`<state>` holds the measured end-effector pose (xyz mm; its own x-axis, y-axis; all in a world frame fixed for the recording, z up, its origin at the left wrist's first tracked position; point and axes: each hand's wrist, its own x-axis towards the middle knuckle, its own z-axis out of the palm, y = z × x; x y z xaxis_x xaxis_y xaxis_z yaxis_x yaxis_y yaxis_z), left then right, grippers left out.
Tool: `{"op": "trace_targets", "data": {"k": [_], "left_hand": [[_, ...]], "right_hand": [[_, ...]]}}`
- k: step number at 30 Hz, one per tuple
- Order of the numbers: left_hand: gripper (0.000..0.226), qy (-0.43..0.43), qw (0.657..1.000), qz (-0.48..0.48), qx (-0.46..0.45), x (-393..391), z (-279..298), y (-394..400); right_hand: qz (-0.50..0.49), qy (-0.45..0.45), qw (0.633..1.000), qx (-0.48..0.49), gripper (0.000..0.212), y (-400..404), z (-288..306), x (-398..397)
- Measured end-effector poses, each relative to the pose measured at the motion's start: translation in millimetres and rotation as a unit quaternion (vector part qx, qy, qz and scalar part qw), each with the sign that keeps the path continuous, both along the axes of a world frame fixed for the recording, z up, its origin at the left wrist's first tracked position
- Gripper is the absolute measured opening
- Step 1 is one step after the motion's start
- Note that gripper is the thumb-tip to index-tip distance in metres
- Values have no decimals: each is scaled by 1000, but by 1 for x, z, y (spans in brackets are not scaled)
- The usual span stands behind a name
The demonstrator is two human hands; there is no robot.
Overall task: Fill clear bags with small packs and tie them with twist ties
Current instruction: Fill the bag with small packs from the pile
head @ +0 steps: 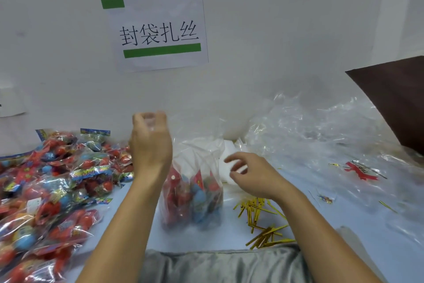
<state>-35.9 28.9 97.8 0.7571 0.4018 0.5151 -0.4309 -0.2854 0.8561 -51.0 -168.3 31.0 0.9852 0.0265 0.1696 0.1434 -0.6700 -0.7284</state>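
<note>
Packs [52, 191] left of bag [192, 193], ties [259, 216] right

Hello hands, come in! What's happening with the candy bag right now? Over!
Left hand pinching clear bag top, raised. Right hand open beside it, empty. Bag filled, untied. Gold twist ties lie under right wrist; nothing blocking.

Our left hand [150, 142] is raised, fingers [146, 117] pinched together at top. Right hand [250, 173] lower, fingers loosely curled, holding nothing.

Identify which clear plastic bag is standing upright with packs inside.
The clear bag between the two forearms, top gathered in the left hand; the other clear plastic bags lie empty and crumpled at right.
</note>
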Motion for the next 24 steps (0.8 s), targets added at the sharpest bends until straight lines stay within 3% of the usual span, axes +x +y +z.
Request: {"op": "trace_targets", "data": {"k": [3,6,8,11,15,16,18,20,24], "left_hand": [[35,18,988,-27,-154,1,-26,6],[49,101,974,-100,-178,3,-51,8],[55,154,966,-126,-164,4,-61,7],[62,190,958,-137,-163,5,-67,3],[58,216,944,-183,-168,9,-66,9],[51,214,955,-154,-138,12,-66,15],[28,222,974,-35,23,22,-69,37],[13,273,942,64,186,27,-77,64],[16,377,865,98,315,29,-86,93]], "right_hand": [[101,16,988,117,62,10,2,-1],[173,75,965,182,86,12,2,-3],[179,74,962,191,72,14,2,-5],[118,16,969,218,31,17,3,-3],[38,-12,966,256,15,8,4,1],[34,-6,965,261,16,7,3,2],[36,10,962,269,19,5,4,3],[36,18,959,282,23,4,5,4],[30,21,948,315,26,4,7,5]]}}
